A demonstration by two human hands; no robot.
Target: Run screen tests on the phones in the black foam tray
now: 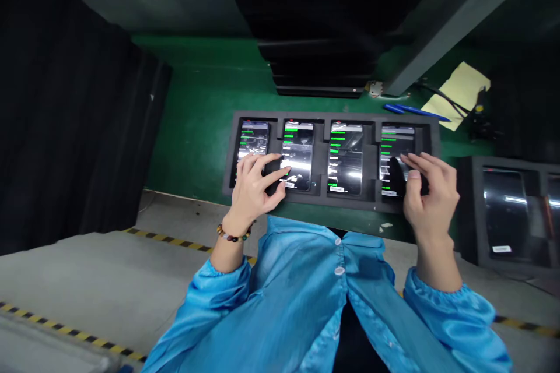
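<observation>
Blue-sleeved, the left hand (pixel 254 185) is held spread above the two leftmost of four lit phones (pixel 345 157) seated in a dark tray (pixel 321 170); the right hand (pixel 431 192), loosely opened, is held over the rightmost. Contact cannot be told; three phones are partly hidden. Blue pens (pixel 394 109) are laid beyond on the green tabletop (pixel 196 105).

Left hand (pixel 254 186), one: mine, back turned up, fingers fanned and lightly bent, index finger (pixel 276 176) stretched toward my right, thumb (pixel 275 197) standing apart from it. Left forearm (pixel 226 253), one: bare above a gathered blue sleeve (pixel 210 297), angled forward and inward. Right hand (pixel 433 195), one: mine, fingers together, curving inward to my left, thumb (pixel 413 189) raised, gap between. Right forearm (pixel 437 262), one: bare above its cuff, angled forward, slightly inward. My two hands: well apart.
</observation>
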